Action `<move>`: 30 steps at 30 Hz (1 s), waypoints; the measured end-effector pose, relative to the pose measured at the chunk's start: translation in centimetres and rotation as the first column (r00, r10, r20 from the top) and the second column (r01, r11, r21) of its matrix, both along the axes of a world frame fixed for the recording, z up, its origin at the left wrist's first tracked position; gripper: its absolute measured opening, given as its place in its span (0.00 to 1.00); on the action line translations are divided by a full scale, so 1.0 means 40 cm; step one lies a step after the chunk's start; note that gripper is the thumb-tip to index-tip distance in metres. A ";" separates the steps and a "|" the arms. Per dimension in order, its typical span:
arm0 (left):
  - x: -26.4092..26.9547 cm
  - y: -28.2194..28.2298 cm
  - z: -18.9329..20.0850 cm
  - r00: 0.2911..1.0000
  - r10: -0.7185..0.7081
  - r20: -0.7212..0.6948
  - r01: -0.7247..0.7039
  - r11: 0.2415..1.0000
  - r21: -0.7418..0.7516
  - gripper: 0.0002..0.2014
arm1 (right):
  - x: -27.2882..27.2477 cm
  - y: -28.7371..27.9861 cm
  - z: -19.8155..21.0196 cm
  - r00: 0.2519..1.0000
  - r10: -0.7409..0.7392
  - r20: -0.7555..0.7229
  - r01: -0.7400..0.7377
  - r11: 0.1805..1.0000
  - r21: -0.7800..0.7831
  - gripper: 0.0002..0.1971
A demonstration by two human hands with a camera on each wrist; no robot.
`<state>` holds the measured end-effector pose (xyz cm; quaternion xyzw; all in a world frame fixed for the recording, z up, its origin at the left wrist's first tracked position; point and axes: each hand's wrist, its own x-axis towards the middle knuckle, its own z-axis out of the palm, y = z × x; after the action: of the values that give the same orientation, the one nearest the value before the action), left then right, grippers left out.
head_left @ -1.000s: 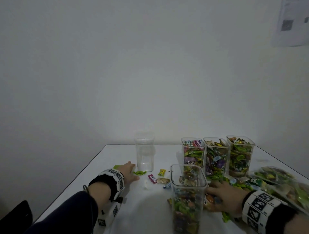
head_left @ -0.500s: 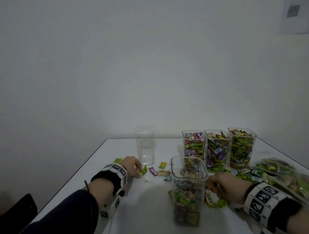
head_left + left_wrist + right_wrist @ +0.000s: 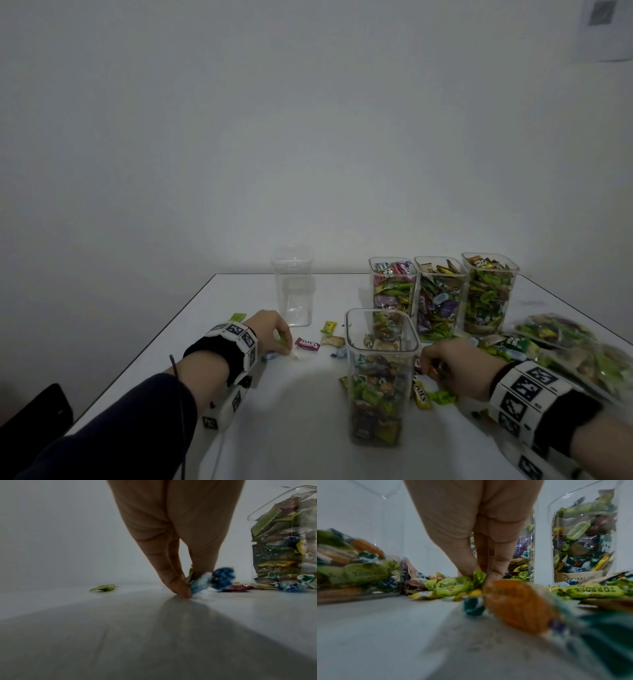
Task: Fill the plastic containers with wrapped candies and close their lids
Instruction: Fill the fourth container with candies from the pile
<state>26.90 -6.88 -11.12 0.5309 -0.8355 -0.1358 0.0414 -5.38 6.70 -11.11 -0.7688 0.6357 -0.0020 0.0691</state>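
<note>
**Both hands down among the loose candies**

Your left hand sits on the white surface, fingertips pinching a blue-and-white wrapped candy. At its 1 o'clock stands an empty clear container. At the centre, the near container is partly filled and has no lid. Just at its 3 o'clock, your right hand curls its fingers round a green wrapped candy in a loose pile. At 12 o'clock from that hand, three full containers stand in a row, lids off. Far right lie clear bags of candy.
</note>
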 end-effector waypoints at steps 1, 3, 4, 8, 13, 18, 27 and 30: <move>0.000 0.000 0.002 1.000 0.026 -0.005 -0.026 0.999 -0.024 0.06 | 0.000 0.001 0.001 1.000 -0.005 0.010 0.005 1.000 -0.010 0.18; 0.000 0.003 0.007 0.996 0.083 -0.024 -0.084 0.994 -0.073 0.07 | 0.000 0.003 0.005 0.999 -0.014 0.031 0.015 0.999 -0.039 0.18; 0.001 0.005 0.009 0.993 0.111 -0.033 -0.114 0.989 -0.094 0.07 | 0.000 0.005 0.007 0.999 -0.018 0.045 0.021 0.998 -0.065 0.17; 0.004 0.013 0.016 0.978 0.182 -0.105 -0.197 0.968 -0.153 0.09 | -0.003 0.007 0.011 0.995 -0.036 0.098 0.054 0.979 -0.194 0.15; 0.001 0.034 0.027 0.942 0.215 -0.259 -0.274 0.937 -0.218 0.07 | -0.008 0.007 0.010 0.982 -0.085 0.170 0.132 0.947 -0.294 0.19; 0.001 0.082 0.034 0.859 0.169 -0.483 -0.318 0.916 -0.246 0.07 | -0.009 0.019 0.012 0.959 -0.018 0.281 0.150 0.876 -0.457 0.18; -0.091 0.281 0.133 0.486 -0.190 -0.853 -0.274 0.894 -0.355 0.12 | -0.005 0.032 0.017 0.928 0.144 0.344 0.124 0.751 -0.649 0.15; -0.148 0.328 0.176 0.471 -0.310 -0.825 -0.193 0.877 -0.440 0.14 | -0.002 0.040 0.024 0.926 0.173 0.335 0.115 0.716 -0.688 0.15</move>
<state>20.97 6.25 -4.09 0.3266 -0.7178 -0.1804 0.5878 -5.45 8.32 -10.15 -0.7327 0.5498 -0.3871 -0.1049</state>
